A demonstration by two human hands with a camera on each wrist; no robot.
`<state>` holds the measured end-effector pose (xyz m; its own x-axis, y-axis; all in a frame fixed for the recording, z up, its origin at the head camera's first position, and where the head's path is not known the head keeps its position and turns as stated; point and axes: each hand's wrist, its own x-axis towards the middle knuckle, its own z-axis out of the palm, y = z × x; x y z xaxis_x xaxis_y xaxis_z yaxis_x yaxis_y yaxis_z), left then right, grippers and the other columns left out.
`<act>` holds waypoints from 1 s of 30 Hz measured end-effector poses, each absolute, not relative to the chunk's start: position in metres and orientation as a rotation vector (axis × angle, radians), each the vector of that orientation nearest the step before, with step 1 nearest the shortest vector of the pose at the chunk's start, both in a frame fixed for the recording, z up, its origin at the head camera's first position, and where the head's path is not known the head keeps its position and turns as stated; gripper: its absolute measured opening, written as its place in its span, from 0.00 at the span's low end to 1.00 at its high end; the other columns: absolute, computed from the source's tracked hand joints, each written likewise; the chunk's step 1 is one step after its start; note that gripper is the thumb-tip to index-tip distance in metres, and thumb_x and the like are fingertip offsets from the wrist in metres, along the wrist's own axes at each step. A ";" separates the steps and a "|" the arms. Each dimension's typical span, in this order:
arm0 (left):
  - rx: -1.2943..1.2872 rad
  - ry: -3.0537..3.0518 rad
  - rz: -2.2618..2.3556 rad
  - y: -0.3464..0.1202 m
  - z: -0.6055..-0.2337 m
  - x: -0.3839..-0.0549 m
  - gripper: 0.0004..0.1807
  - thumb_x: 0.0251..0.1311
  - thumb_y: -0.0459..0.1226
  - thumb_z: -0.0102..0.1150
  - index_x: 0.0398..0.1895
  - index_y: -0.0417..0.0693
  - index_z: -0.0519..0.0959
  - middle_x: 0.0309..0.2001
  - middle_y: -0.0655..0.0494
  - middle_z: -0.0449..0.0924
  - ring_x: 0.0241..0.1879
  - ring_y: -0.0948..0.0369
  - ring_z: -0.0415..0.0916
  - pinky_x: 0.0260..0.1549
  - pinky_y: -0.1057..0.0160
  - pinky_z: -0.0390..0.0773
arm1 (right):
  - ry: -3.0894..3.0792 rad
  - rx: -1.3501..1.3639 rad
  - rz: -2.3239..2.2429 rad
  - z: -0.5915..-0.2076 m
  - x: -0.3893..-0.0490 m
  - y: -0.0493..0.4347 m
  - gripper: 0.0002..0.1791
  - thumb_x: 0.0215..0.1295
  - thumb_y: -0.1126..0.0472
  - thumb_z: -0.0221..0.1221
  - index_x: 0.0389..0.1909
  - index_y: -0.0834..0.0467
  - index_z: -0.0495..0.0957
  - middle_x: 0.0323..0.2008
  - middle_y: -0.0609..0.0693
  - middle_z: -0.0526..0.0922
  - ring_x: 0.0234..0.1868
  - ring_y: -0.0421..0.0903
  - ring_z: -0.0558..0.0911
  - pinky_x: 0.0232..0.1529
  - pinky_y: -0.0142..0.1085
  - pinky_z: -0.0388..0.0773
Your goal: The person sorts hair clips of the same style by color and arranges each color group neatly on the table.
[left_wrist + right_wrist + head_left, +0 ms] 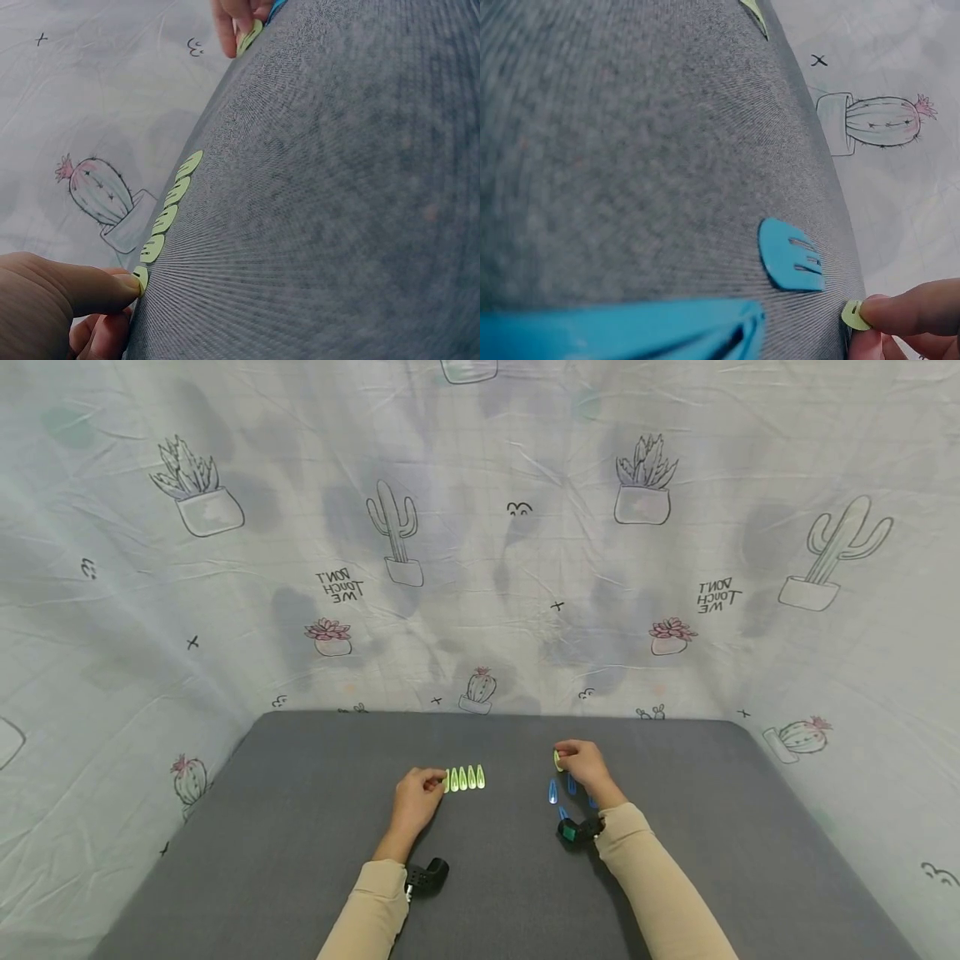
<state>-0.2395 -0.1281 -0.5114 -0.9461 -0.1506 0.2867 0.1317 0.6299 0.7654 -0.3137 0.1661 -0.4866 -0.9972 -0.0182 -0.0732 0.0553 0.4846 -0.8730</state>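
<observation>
By the right hand (pixel 588 767), 4 blue clips (pixel 552 792) show; a camera (pixel 580 832) overlaps 1.

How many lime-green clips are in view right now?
6: five lime-green clips in a row, the leftmost clip pinched by the left hand; another clip in the right hand. Hands may hide more.

A row of clips (pixel 462 780) lies left of scattered clips (pixel 552 792).

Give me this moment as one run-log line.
left hand: pinches leftmost lime snap hair clip | right hand: pinches rightmost lime snap hair clip | blue snap hair clips: on table, near right hand
</observation>
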 end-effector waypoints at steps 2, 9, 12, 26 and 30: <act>0.013 -2.528 -1.229 -0.128 -0.511 -0.239 0.08 0.53 0.30 0.63 0.37 0.42 0.85 0.27 0.53 0.75 0.26 0.62 0.69 0.27 0.64 0.70 | 2.620 0.036 -1.601 -0.487 -0.313 0.166 0.20 0.57 0.75 0.54 0.53 0.71 0.76 0.43 0.64 0.81 0.41 0.51 0.79 0.38 0.36 0.78; 0.012 -2.524 -1.232 -0.127 -0.512 -0.240 0.08 0.53 0.30 0.64 0.37 0.42 0.86 0.27 0.53 0.75 0.26 0.63 0.69 0.27 0.65 0.70 | 2.545 0.052 -1.695 -0.487 -0.312 0.167 0.20 0.59 0.75 0.53 0.55 0.70 0.75 0.45 0.63 0.80 0.44 0.50 0.78 0.44 0.39 0.79; 0.004 -2.516 -1.221 -0.127 -0.513 -0.240 0.08 0.52 0.29 0.64 0.36 0.42 0.86 0.26 0.53 0.75 0.26 0.63 0.69 0.27 0.65 0.70 | 2.518 0.029 -1.726 -0.485 -0.310 0.167 0.20 0.61 0.75 0.53 0.56 0.69 0.74 0.45 0.63 0.79 0.45 0.50 0.78 0.46 0.40 0.79; 0.010 -2.518 -1.208 -0.128 -0.513 -0.240 0.08 0.52 0.29 0.64 0.36 0.42 0.86 0.26 0.53 0.74 0.26 0.62 0.69 0.27 0.63 0.70 | 2.373 -0.219 -1.890 -0.471 -0.293 0.149 0.22 0.60 0.72 0.57 0.57 0.71 0.73 0.43 0.62 0.78 0.38 0.41 0.78 0.46 0.39 0.79; 0.013 -2.521 -1.206 -0.128 -0.513 -0.241 0.08 0.52 0.29 0.64 0.36 0.42 0.86 0.26 0.53 0.74 0.26 0.63 0.69 0.27 0.64 0.70 | 2.331 -0.270 -1.910 -0.470 -0.288 0.140 0.22 0.60 0.72 0.58 0.57 0.71 0.72 0.42 0.61 0.78 0.37 0.40 0.77 0.46 0.42 0.78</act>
